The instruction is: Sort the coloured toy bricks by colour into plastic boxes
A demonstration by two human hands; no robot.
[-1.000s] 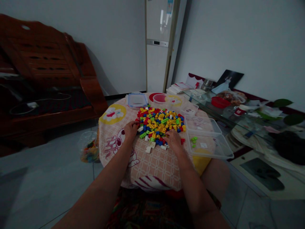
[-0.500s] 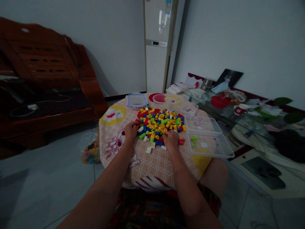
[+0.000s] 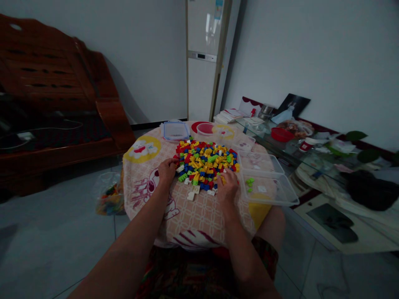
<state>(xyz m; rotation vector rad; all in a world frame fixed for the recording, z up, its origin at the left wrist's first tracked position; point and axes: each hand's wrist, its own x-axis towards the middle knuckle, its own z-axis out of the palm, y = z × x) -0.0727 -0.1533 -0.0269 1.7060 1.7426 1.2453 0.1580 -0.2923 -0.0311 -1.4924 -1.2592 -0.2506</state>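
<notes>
A heap of small red, yellow, blue and green building bricks (image 3: 205,161) lies on a round table under a patterned cloth (image 3: 146,182). My left hand (image 3: 166,170) rests at the heap's left edge with its fingers curled against a white brick. My right hand (image 3: 227,185) is at the heap's near right corner, fingers bent down into the bricks. What either hand grips is too small to name. A few loose white bricks (image 3: 191,193) lie between my hands. Beside my right hand, a clear plastic box (image 3: 280,195) holds a few green bricks (image 3: 249,182).
A second clear box (image 3: 260,160), a blue-rimmed lid (image 3: 175,130) and a red bowl (image 3: 205,128) stand at the table's far side. A bag of bricks (image 3: 107,199) lies on the floor on the left. A wooden bench (image 3: 56,104) stands at left, a cluttered glass table (image 3: 311,158) at right.
My right hand has slid a little right along the heap's near edge and now covers the red bricks there. My left hand has stayed at the left edge. The view drifted slightly.
</notes>
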